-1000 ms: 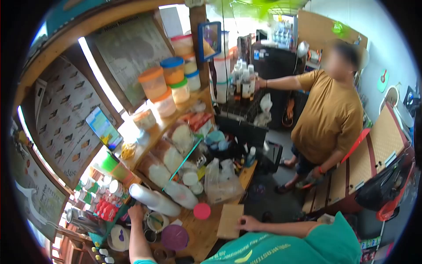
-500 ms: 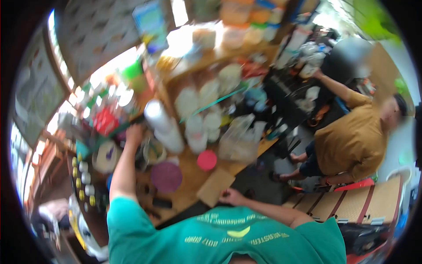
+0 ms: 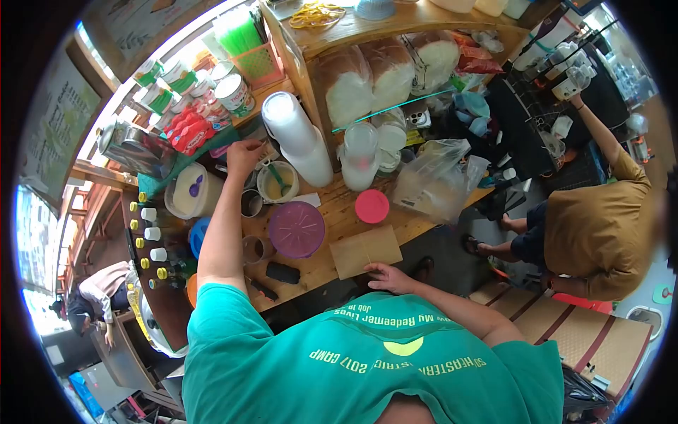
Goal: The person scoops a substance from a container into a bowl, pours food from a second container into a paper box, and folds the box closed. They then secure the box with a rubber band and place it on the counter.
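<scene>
My left hand (image 3: 245, 157) reaches over the back left of the wooden counter, fingers bent into a pinch; what they hold, if anything, I cannot make out. Just to its right stands a tub with a green spoon (image 3: 277, 181), and a purple-handled item (image 3: 220, 150) lies to its left. My right hand (image 3: 393, 278) is at the counter's front edge, fingers stretched out and slightly apart beside a flat brown paper piece (image 3: 366, 252). Its fingertips come up to the paper's near edge. A thin pale line runs over the paper. Near it lie a pink lid (image 3: 372, 206) and a purple lid (image 3: 296, 230).
Stacked cups (image 3: 298, 141) stand behind the tub. A white-filled tub (image 3: 192, 191) with a purple scoop sits at left. Bagged bread loaves (image 3: 388, 71) fill the shelf, and a plastic bag (image 3: 434, 180) lies at right. A co-worker in a brown shirt (image 3: 600, 233) works at right.
The view has shifted and become sharper, so the counter sits higher in it. My left hand stays at the back left, and my right hand stays beside the brown paper.
</scene>
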Available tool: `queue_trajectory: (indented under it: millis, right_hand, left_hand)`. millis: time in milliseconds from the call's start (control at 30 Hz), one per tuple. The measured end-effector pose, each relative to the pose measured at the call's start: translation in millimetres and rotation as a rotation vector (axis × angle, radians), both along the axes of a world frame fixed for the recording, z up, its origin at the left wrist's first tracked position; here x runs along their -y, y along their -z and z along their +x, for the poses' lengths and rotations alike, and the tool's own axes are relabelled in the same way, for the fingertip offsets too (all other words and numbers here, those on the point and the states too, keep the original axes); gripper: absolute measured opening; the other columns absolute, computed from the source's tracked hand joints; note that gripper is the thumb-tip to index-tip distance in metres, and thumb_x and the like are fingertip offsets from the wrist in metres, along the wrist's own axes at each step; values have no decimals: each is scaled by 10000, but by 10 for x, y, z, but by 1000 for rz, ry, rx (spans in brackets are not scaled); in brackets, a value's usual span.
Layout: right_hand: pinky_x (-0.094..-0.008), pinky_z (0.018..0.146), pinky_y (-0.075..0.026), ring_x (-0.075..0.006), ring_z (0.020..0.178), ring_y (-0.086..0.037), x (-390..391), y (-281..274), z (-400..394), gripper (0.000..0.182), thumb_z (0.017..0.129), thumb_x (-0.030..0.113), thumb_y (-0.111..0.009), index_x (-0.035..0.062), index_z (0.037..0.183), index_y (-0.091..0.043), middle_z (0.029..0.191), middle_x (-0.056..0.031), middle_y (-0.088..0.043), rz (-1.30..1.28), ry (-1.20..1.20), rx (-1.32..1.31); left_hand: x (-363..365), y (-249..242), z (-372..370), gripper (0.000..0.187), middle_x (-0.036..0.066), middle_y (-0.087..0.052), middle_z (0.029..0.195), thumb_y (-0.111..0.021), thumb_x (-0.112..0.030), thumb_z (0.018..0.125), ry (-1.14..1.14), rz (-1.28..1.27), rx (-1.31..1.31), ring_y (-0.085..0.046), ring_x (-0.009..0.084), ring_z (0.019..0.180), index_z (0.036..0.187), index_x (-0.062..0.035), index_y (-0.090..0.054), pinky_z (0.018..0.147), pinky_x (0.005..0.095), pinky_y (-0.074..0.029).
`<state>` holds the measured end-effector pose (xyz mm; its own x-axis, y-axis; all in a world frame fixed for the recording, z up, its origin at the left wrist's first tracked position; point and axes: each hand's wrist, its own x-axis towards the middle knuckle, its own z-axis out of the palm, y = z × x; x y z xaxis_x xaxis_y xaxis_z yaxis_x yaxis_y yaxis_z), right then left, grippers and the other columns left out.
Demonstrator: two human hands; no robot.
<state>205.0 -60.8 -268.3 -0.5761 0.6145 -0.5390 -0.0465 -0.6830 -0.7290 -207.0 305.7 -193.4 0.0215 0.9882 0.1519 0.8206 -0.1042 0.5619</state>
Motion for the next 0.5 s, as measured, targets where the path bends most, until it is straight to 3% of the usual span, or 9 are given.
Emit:
queue_trajectory:
  millis: [233, 300, 333, 400, 433, 500]
  right_hand:
    - [-443, 1191, -351, -390, 1476, -348, -113, 11, -144, 652, 935, 224, -749, 70, 1479, -423, 1534, -108, -423, 38, 9, 12]
    - [-427, 1109, -448, -349, 1386, -490, -138, -14, -163, 636, 944, 212, -731, 76, 1482, -420, 1508, -89, -465, 114, -33, 75]
    - [-427, 1109, -448, -349, 1386, -490, -144, -68, -162, 636, 944, 212, -731, 76, 1482, -420, 1508, -89, -465, 112, -25, 73]
    - [-404, 985, -531, -295, 1215, -644, -149, -259, -120, 618, 937, 218, -718, 84, 1469, -435, 1405, -101, -578, 165, -124, 215]
    - [-404, 985, -531, -295, 1215, -644, -172, -341, -103, 618, 937, 218, -718, 84, 1469, -435, 1405, -101, -578, 163, -120, 214]
    - [-389, 905, -557, -263, 1072, -710, -217, -470, -73, 631, 915, 234, -714, 89, 1463, -435, 1302, -125, -655, 393, -315, 439]
  left_hand:
    - [63, -150, 162, 246, 128, -768, 816, -787, -255, 814, -79, 31, 85, -750, 217, 740, 970, -65, -802, 707, 339, -567]
    - [54, -170, 179, 253, 115, -773, 822, -791, -251, 819, -103, 8, 138, -743, 191, 741, 982, -58, -800, 711, 325, -562]
    - [41, -160, 185, 260, 103, -777, 828, -795, -248, 823, -133, -13, 197, -736, 165, 742, 993, -51, -799, 716, 311, -557]
    - [16, -144, 186, 259, 90, -779, 852, -799, -230, 827, -169, -40, 286, -721, 149, 755, 1004, -41, -797, 728, 296, -549]
    - [18, -156, 199, 259, 78, -780, 876, -804, -211, 830, -215, -64, 377, -706, 132, 768, 1015, -30, -795, 739, 282, -540]
    - [30, -197, 222, 251, 67, -775, 901, -804, -190, 834, -257, -94, 492, -690, 122, 790, 1018, -18, -793, 754, 271, -529]
